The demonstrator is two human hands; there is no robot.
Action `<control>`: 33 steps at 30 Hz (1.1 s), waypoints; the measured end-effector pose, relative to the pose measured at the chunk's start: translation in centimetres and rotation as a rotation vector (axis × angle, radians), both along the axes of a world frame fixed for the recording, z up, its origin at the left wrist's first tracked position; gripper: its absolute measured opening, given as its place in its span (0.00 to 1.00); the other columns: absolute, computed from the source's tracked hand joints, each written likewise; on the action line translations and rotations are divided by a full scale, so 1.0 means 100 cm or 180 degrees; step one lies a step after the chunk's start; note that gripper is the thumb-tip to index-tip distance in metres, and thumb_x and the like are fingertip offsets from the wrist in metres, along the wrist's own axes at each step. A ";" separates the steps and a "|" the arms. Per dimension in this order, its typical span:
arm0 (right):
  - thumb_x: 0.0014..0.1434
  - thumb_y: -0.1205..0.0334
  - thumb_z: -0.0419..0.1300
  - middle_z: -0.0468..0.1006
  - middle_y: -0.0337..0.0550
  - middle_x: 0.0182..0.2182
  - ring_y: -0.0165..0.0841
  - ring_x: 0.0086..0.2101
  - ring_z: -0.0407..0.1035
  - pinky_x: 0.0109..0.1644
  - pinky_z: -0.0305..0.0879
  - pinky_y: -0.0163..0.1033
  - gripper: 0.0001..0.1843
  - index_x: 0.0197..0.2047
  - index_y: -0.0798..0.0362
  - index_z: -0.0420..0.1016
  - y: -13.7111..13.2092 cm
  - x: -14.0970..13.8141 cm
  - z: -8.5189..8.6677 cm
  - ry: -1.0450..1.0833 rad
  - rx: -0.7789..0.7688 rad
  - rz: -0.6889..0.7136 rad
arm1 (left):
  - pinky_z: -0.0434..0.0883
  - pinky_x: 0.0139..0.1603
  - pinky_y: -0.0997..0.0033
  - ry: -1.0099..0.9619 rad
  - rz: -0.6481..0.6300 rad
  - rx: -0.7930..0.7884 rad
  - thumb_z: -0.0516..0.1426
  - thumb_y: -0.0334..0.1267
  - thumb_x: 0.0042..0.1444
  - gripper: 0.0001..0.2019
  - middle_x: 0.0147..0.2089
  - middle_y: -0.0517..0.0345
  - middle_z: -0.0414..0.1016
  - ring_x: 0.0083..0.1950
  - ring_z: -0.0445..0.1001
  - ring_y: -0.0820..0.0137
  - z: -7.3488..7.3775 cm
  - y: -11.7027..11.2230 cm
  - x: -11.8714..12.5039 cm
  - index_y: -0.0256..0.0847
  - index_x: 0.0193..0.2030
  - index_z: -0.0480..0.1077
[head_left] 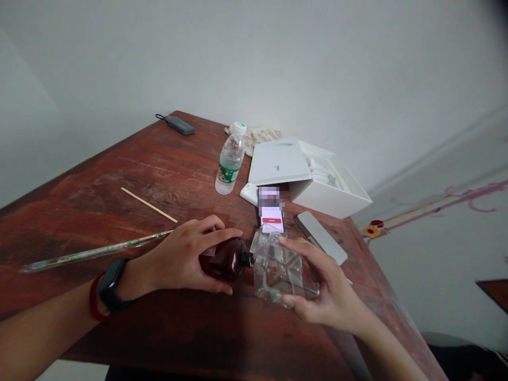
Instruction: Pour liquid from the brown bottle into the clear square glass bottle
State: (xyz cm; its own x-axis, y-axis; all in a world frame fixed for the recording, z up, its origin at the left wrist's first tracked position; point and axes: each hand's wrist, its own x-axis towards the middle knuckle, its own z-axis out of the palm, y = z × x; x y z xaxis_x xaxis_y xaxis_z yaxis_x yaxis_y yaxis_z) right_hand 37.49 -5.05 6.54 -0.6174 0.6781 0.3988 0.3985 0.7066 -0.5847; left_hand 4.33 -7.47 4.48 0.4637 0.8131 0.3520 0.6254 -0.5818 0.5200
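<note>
My left hand (190, 254) is wrapped round a dark reddish-brown bottle (230, 257), which is tipped on its side with its black neck pointing right. Facing it, my right hand (317, 280) grips a clear plastic container (278, 270) between thumb and fingers. The bottle's neck meets the container's left side; whether it sits inside an opening or only touches, I cannot tell. Just beyond the container lies a phone (271, 209) with its screen lit. A thin wooden stick (148, 204) and a plastic-wrapped patterned stick (99, 251) rest left of my left hand.
A water bottle (230, 161) stands upright behind my hands. An open white box (329, 196) with its lid (278, 161) sits at the back right, near a small white case (249, 193). A silver-grey flat object (323, 237) is at right, a grey device (180, 125) far left, a cloth (260, 138) behind.
</note>
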 end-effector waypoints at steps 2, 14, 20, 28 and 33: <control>0.57 0.55 0.73 0.83 0.49 0.61 0.50 0.56 0.82 0.58 0.81 0.51 0.42 0.73 0.40 0.70 0.003 0.000 0.002 -0.0027 -0.0031 0.0039 | 0.80 0.58 0.58 -0.0027 0.0003 -0.0029 0.78 0.61 0.47 0.47 0.59 0.51 0.76 0.56 0.81 0.55 0.000 0.001 0.000 0.48 0.70 0.71; 0.55 0.61 0.74 0.84 0.46 0.60 0.47 0.53 0.84 0.56 0.82 0.48 0.44 0.73 0.39 0.70 0.025 -0.010 0.030 -0.0239 0.0115 0.0341 | 0.79 0.57 0.59 -0.0554 -0.0030 -0.0130 0.79 0.57 0.48 0.45 0.58 0.53 0.75 0.55 0.81 0.57 0.000 0.003 -0.001 0.49 0.69 0.70; 0.57 0.58 0.73 0.84 0.52 0.61 0.48 0.54 0.84 0.58 0.82 0.50 0.39 0.71 0.45 0.71 0.034 -0.012 0.031 -0.0325 0.0097 0.0376 | 0.79 0.56 0.58 -0.0697 -0.0018 -0.0057 0.78 0.58 0.48 0.45 0.57 0.53 0.76 0.55 0.81 0.57 -0.006 0.007 -0.003 0.49 0.69 0.69; 0.60 0.55 0.73 0.82 0.52 0.64 0.50 0.57 0.83 0.58 0.82 0.51 0.39 0.72 0.42 0.69 0.038 -0.011 0.028 -0.0372 0.0055 0.0401 | 0.79 0.57 0.57 -0.0776 -0.0016 -0.0083 0.79 0.57 0.49 0.45 0.58 0.53 0.75 0.56 0.80 0.56 -0.010 0.009 -0.003 0.50 0.70 0.69; 0.60 0.57 0.72 0.82 0.51 0.65 0.49 0.59 0.82 0.61 0.81 0.52 0.39 0.72 0.42 0.70 0.037 -0.011 0.028 -0.0335 0.0057 0.0368 | 0.79 0.57 0.58 -0.0765 -0.0040 -0.0070 0.79 0.56 0.49 0.45 0.58 0.54 0.75 0.56 0.80 0.57 -0.009 0.008 -0.003 0.52 0.71 0.68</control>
